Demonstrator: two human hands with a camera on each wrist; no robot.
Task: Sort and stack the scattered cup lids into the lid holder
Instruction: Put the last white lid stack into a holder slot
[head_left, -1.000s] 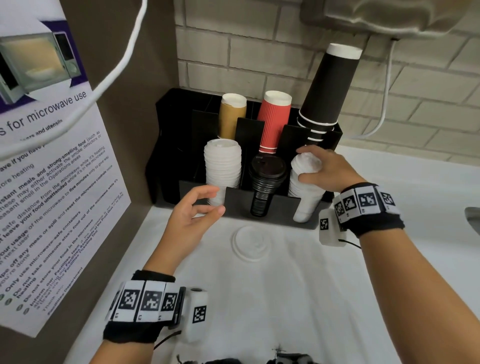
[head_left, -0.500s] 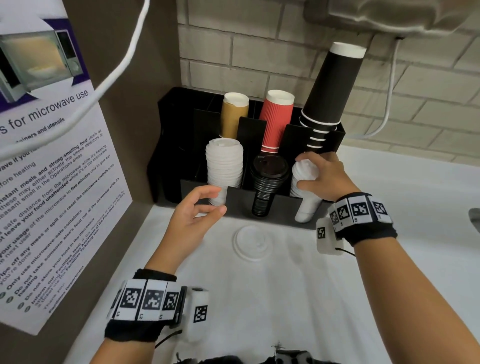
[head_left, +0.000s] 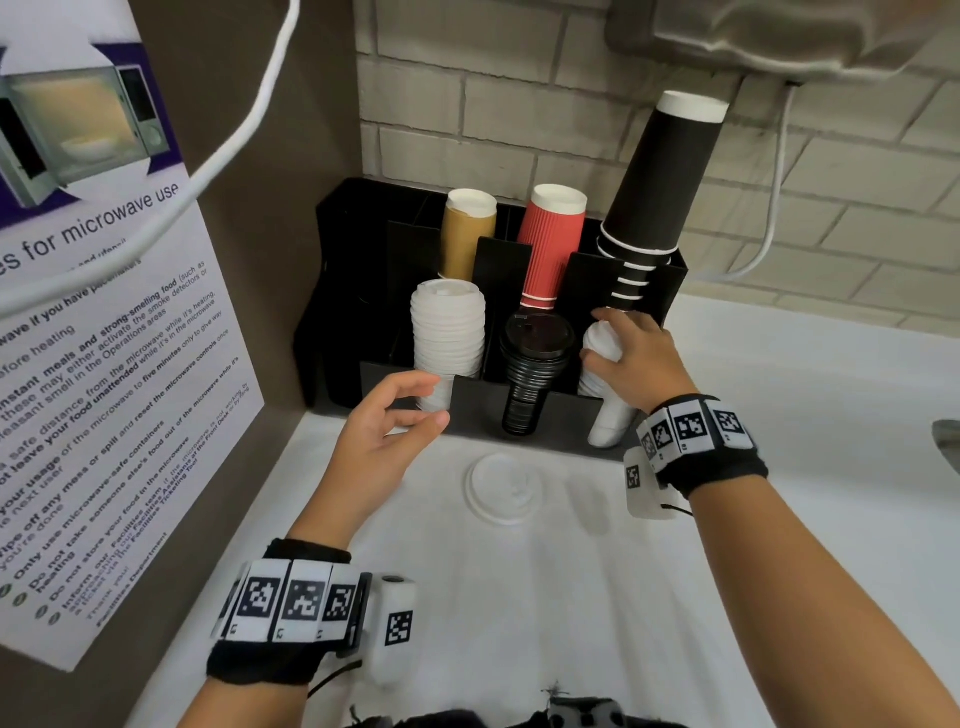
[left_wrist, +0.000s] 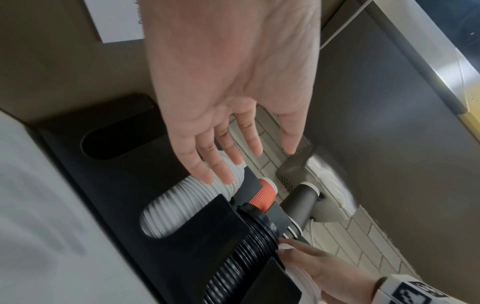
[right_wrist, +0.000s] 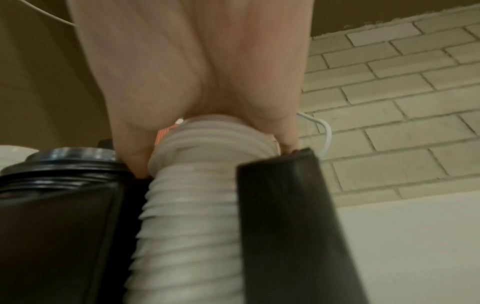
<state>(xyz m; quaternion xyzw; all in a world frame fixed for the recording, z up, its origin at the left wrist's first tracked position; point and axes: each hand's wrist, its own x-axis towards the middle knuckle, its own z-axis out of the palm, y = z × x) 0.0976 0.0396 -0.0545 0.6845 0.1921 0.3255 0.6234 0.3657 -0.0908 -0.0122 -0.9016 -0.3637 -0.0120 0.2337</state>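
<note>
**Lids nearly all stacked, one left on the desk**

Lids fill the front row of the black lid holder (head_left: 470, 402) against the brick wall: a tall white stack (head_left: 448, 332) in the left slot, a black stack (head_left: 535, 364) in the middle, a smaller white stack (head_left: 602, 374) on the right. From the left, the left hand (head_left: 387, 441) hovers just before the tall white stack, fingers loose and spread, holding nothing; the wrist view shows the fingertips (left_wrist: 207, 174) near the ribbed lids, though I cannot tell whether they touch. Further right, a single white lid (head_left: 501, 486) lies flat on the desk (head_left: 519, 597), just in front of the holder. On the right, the right hand (head_left: 631, 353) is cupped over the top of the right-hand stack, fingers curled around its upper lids, apparently seating one and pressing it down.

The step in hand looks like settling that right stack. Next comes the loose lid: it needs lifting by its rim and matching to the white stack of its size.

Compared with a second ago, little differs: the right hand has sunk slightly lower on its stack, the left hand and the loose lid sit where they were.
</note>
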